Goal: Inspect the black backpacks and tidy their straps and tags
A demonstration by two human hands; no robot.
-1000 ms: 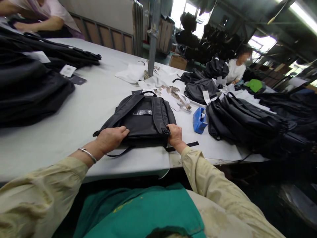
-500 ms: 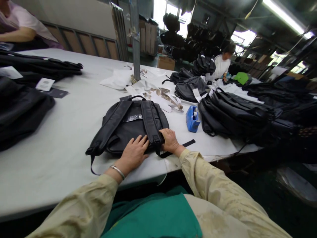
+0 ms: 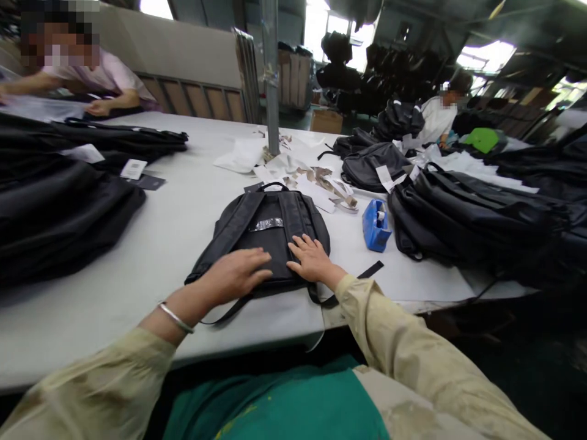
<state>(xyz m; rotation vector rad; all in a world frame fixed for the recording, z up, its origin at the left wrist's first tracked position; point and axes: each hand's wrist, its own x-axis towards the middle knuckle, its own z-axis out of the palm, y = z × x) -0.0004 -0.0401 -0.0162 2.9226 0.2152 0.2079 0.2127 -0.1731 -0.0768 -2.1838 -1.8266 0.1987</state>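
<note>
A black backpack (image 3: pixel 261 244) lies on the white table in front of me, its two shoulder straps facing up and its top handle pointing away. Over its lower left part is my left hand (image 3: pixel 238 272), fingers stretched out; whether it touches the bag I cannot tell. My right hand (image 3: pixel 309 260) rests open, fingers spread, on the lower end of the right shoulder strap (image 3: pixel 291 214). Neither hand grips anything. A loose webbing end (image 3: pixel 371 269) sticks out to the right of the bag, past my right wrist.
A blue tape dispenser (image 3: pixel 376 226) stands right of the backpack. Black bags are piled at left (image 3: pixel 59 214) and right (image 3: pixel 468 226). Paper scraps (image 3: pixel 316 183) lie around a metal post (image 3: pixel 271 79). One person (image 3: pixel 114 76) works at far left, another (image 3: pixel 435 119) at far right.
My left hand has shifted up and left over the backpack. My right hand has moved from the bag's right edge onto the strap, fingers spreading. The left strap now lies closer in. The view has turned left.
</note>
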